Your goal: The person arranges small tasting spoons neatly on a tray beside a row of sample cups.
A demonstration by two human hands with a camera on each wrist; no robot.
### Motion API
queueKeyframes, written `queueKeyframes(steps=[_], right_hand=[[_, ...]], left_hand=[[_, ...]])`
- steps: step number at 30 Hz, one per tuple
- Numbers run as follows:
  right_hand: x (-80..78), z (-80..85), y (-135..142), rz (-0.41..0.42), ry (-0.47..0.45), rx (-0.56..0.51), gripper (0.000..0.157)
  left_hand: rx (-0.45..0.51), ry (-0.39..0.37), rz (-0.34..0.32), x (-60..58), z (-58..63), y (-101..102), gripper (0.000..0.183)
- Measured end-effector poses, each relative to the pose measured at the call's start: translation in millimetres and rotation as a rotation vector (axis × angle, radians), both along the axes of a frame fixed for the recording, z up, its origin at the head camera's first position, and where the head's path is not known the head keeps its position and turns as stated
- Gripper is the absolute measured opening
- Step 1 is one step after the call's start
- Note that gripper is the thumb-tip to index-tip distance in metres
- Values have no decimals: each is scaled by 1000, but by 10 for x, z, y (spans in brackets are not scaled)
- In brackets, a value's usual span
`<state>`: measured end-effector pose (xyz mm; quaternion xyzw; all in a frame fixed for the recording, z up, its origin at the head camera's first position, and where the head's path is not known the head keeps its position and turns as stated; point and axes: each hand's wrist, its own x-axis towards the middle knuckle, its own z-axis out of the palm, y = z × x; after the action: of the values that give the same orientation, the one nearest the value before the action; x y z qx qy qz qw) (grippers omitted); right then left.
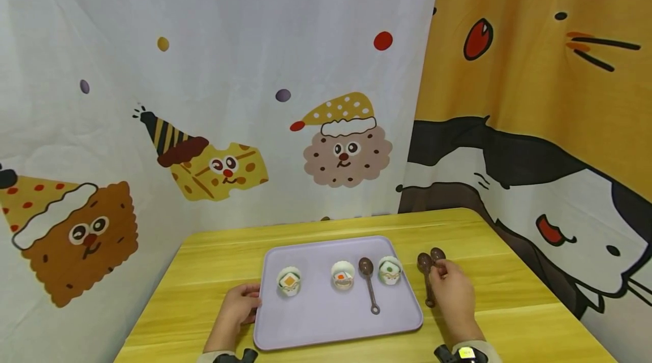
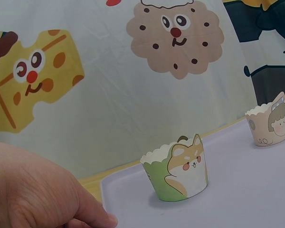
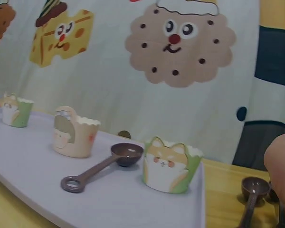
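My left hand (image 1: 240, 305) holds the left rim of a lilac tray (image 1: 316, 323), its fingertips at the edge. To the tray's right, my right hand (image 1: 452, 292) pinches a brown spoon (image 1: 437, 253); most of its handle is hidden by the fingers. Close beside it on the table lies another brown spoon (image 1: 425, 263), with a ring at its handle end. A third brown spoon (image 1: 366, 267) lies on the tray between two paper cups. The left cup (image 2: 175, 171) is green with a dog print, the middle cup (image 3: 83, 137) pinkish with a child print, the right cup (image 3: 166, 166) green with a dog.
The tray sits on a yellow wood-grain table (image 1: 204, 261). Behind hangs a white curtain (image 1: 229, 40) with cartoon biscuits and cheese; on the right a cartoon cat curtain (image 1: 509, 85) comes close to the table's edge.
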<state>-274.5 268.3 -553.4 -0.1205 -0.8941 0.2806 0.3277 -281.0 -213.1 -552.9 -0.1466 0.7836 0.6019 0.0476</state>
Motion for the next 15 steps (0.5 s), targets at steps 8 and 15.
queueKeyframes(steps=[8,15], right_hand=[[-7,-101,126,-34,-10,-16,32],[-20,-168,170,-17,-113,-13,38]], left_hand=[[-5,-5,6,-9,7,3,43],[0,13,1,16,13,1,43]])
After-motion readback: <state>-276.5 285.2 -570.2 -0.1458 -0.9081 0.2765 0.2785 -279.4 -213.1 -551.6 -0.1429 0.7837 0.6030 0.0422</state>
